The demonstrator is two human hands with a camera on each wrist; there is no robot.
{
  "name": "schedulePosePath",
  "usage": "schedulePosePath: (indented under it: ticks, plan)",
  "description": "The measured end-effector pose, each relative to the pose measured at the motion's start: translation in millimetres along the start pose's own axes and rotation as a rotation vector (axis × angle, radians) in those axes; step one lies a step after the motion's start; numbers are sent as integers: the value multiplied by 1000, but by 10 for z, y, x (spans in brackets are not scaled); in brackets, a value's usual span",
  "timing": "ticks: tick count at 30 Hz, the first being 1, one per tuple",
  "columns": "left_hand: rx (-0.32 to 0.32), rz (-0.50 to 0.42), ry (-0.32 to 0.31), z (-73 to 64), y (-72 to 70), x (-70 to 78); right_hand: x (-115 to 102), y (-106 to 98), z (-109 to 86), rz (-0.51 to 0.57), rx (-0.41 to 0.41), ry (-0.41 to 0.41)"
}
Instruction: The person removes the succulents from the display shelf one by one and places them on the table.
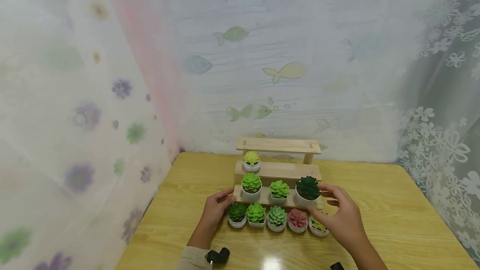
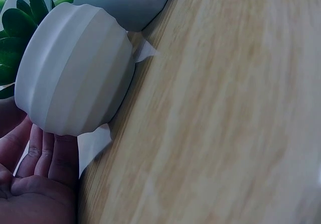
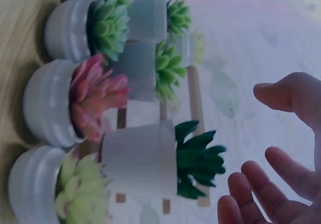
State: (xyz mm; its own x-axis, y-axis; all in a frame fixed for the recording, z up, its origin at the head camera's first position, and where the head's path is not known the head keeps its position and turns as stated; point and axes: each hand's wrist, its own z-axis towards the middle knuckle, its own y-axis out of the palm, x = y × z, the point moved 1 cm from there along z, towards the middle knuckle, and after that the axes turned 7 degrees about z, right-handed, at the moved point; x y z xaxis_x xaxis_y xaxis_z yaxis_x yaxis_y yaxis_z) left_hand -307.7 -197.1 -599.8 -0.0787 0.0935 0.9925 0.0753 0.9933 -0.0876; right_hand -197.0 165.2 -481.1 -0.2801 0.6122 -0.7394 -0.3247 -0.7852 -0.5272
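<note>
On a stepped wooden plant stand (image 1: 277,171), the lowest step carries two light green succulents and a dark green succulent in a white pot (image 1: 307,193). My right hand (image 1: 343,218) is beside this dark green one, thumb and fingers spread; the right wrist view shows a gap between the fingers and the plant (image 3: 200,158). My left hand (image 1: 214,213) touches the left end of the lowest step with fairly straight fingers. Just in front of it stands a dark green succulent in a ribbed white pot (image 2: 75,73), which hides some of the fingertips in the left wrist view.
Several potted succulents line the table in front of the stand, among them a pink one (image 1: 298,218) and a yellow-green one (image 1: 318,226). A small yellow-green plant (image 1: 251,161) sits on the middle step. Patterned curtains (image 1: 240,74) surround the wooden table (image 1: 390,203).
</note>
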Motion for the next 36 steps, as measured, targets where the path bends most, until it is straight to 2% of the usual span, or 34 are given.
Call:
schedulePosePath:
  ticks: [5, 13, 25, 36]
  plan:
    - [-7, 14, 6, -11, 10, -4, -89, 80, 80, 54, -22, -55]
    - [-4, 0, -1, -11, 3, -26, -185, 255, 251, 166, -115, -37]
    - [1, 1, 18, 12, 10, 28, -328, 468, 508, 188, -179, -5]
    - [9, -5, 23, -8, 9, 12, -460, 594, 690, 124, -188, -63]
